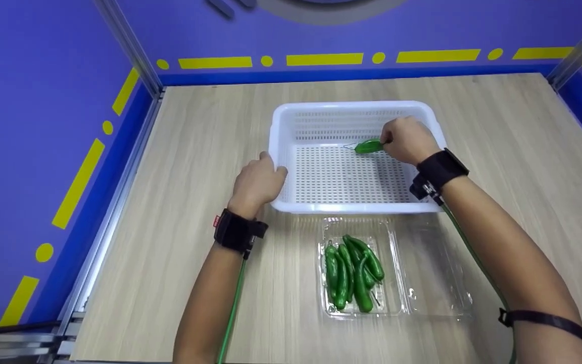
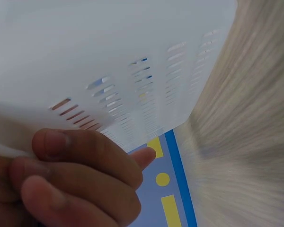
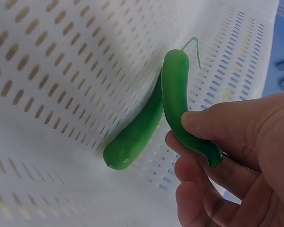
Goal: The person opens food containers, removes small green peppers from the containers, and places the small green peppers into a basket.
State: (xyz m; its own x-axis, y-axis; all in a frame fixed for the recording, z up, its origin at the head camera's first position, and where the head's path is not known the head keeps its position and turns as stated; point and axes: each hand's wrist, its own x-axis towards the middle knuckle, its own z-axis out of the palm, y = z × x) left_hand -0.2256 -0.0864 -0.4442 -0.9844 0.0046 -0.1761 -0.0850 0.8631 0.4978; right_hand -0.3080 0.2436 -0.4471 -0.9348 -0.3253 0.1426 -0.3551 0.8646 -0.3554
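Observation:
My left hand (image 1: pixel 259 181) grips the left rim of a white perforated basket (image 1: pixel 356 208), thumb over the edge. Its curled fingers (image 2: pixel 85 151) show against the outer wall in the left wrist view. Over the basket's right part, my right hand (image 1: pixel 408 139) pinches a green chili pepper (image 3: pixel 176 80) between thumb and fingers; a thin stem pokes from its far end. Behind it, a second green chili pepper (image 3: pixel 135 137) lies in the basket. In front of the basket, several green chili peppers (image 1: pixel 332 273) lie in a clear plastic clamshell box (image 1: pixel 394 298).
The box's clear lid (image 1: pixel 437 273) lies folded open to the right, below my right forearm. All of this stands on a light wooden table (image 1: pixel 185 167). Blue panels (image 1: pixel 68 101) with yellow marks rise at the back and sides.

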